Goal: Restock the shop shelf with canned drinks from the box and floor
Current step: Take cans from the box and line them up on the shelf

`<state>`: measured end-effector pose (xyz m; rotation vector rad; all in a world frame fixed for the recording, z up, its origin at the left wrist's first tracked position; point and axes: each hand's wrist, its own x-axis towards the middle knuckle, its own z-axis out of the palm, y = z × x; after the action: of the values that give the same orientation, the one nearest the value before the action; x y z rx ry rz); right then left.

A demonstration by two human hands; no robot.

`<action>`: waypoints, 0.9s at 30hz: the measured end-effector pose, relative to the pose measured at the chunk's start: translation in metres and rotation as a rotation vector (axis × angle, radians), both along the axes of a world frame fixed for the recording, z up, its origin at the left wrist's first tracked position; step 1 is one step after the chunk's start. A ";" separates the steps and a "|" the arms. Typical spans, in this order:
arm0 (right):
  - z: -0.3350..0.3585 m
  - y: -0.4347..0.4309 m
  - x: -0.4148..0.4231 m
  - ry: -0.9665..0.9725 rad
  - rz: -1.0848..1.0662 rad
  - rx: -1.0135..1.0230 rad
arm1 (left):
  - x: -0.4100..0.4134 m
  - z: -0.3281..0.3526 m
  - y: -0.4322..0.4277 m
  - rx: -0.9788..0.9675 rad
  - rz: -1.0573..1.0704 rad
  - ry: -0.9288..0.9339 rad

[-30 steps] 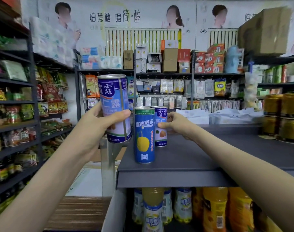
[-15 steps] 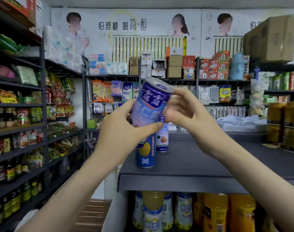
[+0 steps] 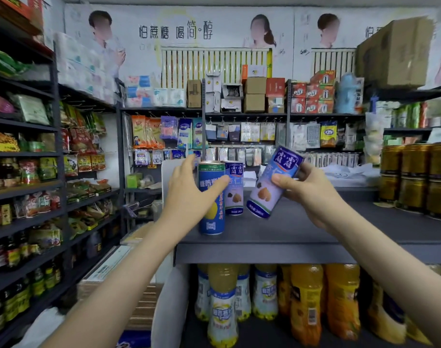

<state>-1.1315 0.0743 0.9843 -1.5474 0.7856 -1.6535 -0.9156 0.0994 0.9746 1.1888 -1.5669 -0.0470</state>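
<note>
1. Shop aisle; grey shelf (image 3: 314, 229) top mostly bare at centre, gold tins (image 3: 415, 177) stacked far right.
2. Right hand (image 3: 312, 194) clasps pale-blue can (image 3: 272, 182), fingers wrapped round its middle; long axis tilted, top leaning right, base just above shelf.
3. Left hand (image 3: 189, 197) fingers spread, thumb touching upright dark-blue can (image 3: 212, 197).
4. Standing pale-blue can (image 3: 234, 187) lies just left of the held can's base; right hand nearer. Judgement: upright it, set beside.

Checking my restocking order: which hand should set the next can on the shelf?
Right. The right hand already holds the tilted can above the shelf; the left hand only touches the tall blue can.
</note>
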 end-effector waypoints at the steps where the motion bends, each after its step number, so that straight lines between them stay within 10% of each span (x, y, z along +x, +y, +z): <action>1: -0.005 -0.007 0.000 0.013 -0.019 0.033 | 0.003 -0.003 -0.005 0.038 0.025 0.020; 27: -0.022 -0.068 0.052 0.663 -0.047 0.066 | 0.018 -0.014 -0.017 0.090 -0.099 -0.015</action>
<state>-1.0798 0.0064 0.9624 -2.0661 1.2025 -1.1172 -0.8980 0.0821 0.9605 1.1827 -1.6506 -0.1747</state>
